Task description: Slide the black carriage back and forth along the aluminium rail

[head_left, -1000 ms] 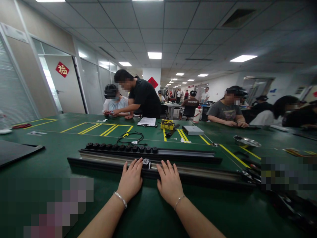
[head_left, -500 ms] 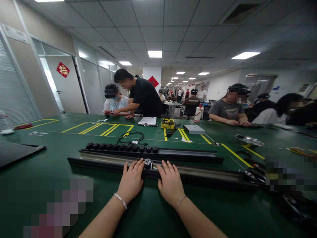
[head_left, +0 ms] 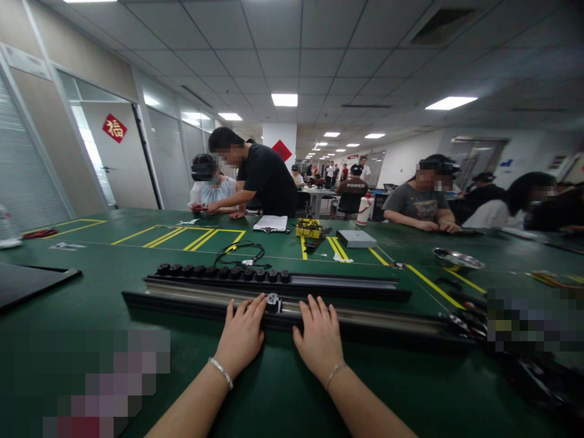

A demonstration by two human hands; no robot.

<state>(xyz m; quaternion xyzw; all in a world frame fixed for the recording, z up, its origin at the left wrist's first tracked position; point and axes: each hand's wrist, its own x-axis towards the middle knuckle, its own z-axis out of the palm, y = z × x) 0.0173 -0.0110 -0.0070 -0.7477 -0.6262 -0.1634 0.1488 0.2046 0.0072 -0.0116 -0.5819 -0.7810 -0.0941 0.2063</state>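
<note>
A long black rail [head_left: 182, 299] with a metallic channel lies across the green table in front of me. On it, near the middle, sits a small block [head_left: 272, 300] with a pale grey top. My left hand [head_left: 241, 331] rests flat on the rail, its fingertips at the block's left side. To the right of the block, my right hand [head_left: 319, 334] lies on the rail with fingers stretched out, apart from the block. Behind is a second black rail [head_left: 347, 283], with a row of several small black round parts [head_left: 223, 272] along its left half.
Behind the rails lie a looped black cable [head_left: 241, 250], a clipboard [head_left: 271, 224], a yellow box [head_left: 308, 228] and a grey box [head_left: 356, 238]. A metal bowl [head_left: 457, 258] and dark tools [head_left: 465, 322] are on the right. Several people are around the far side.
My right hand has shifted slightly right along the rail, away from the block. My left hand has stayed in place.
</note>
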